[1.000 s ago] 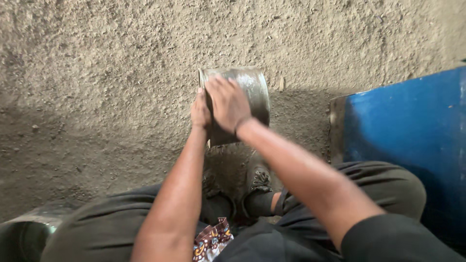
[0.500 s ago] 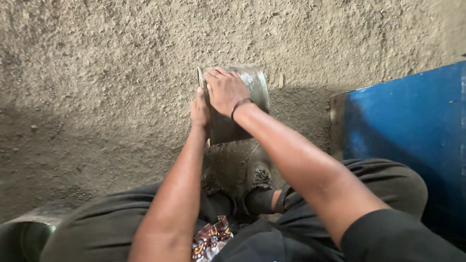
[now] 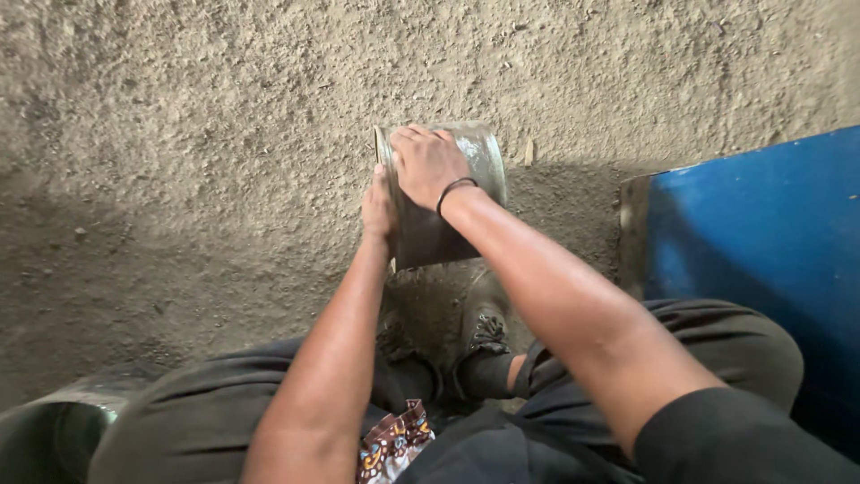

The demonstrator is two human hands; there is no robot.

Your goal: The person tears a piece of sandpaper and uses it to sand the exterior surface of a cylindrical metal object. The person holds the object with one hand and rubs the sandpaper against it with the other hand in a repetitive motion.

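A dull metal bucket-like container (image 3: 479, 157) lies tipped on its side on the sandy ground (image 3: 224, 134), its rim facing left. My right hand (image 3: 428, 164), with a dark band at the wrist, grips over the top of its rim. My left hand (image 3: 376, 208) presses against the container's left side near the rim. Both arms reach forward from my crouched legs in dark trousers (image 3: 197, 421). The container's mouth and what is inside are hidden.
A blue drum or panel (image 3: 752, 233) stands at the right. My mud-caked boot (image 3: 448, 314) rests just below the container. A dark round metal vessel (image 3: 54, 430) sits at the bottom left. Loose sand spreads across the top and left.
My right hand has slid further over the container's rim. The container and both hands sit slightly higher in view.
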